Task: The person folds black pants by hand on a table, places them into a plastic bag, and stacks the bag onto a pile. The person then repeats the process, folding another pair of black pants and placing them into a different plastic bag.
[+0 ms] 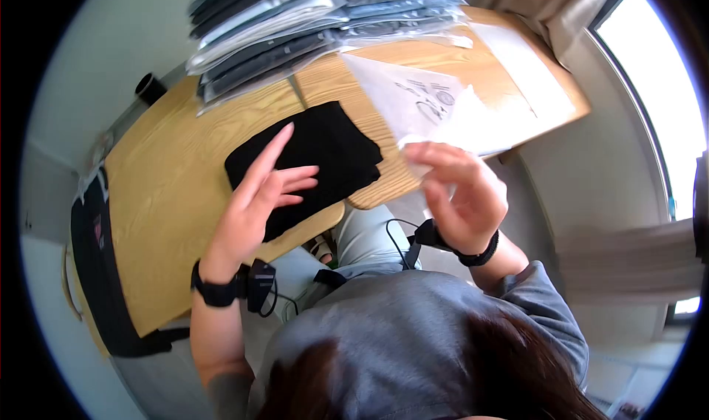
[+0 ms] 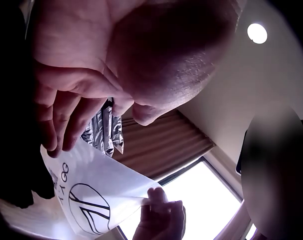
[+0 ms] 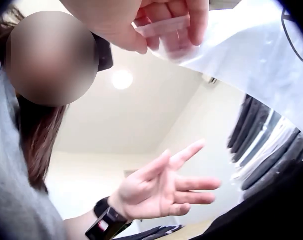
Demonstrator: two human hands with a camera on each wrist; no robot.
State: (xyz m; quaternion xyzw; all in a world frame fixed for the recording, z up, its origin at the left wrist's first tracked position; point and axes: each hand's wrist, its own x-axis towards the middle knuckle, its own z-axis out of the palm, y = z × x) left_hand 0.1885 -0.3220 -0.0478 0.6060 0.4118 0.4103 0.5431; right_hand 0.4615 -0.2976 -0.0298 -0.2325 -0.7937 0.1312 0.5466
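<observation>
A black folded garment (image 1: 321,139) lies on the wooden table in front of the person. Over its left part hovers the left hand (image 1: 251,206), fingers spread and holding nothing; the right wrist view shows the same left hand (image 3: 151,192) with its palm turned inward. The right hand (image 1: 465,195) pinches a corner of a translucent white plastic bag (image 1: 421,98) with dark print, to the right of the garment. In the right wrist view the bag's clear edge (image 3: 166,27) runs between thumb and fingers. The bag (image 2: 106,187) stretches away from that grip, its printed side showing in the left wrist view.
Tall stacks of bagged folded clothes (image 1: 266,32) stand at the table's back. Another white plastic sheet (image 1: 524,65) lies toward the right end. A dark cup (image 1: 151,89) is at the back left, and a dark garment (image 1: 100,265) hangs over the left edge.
</observation>
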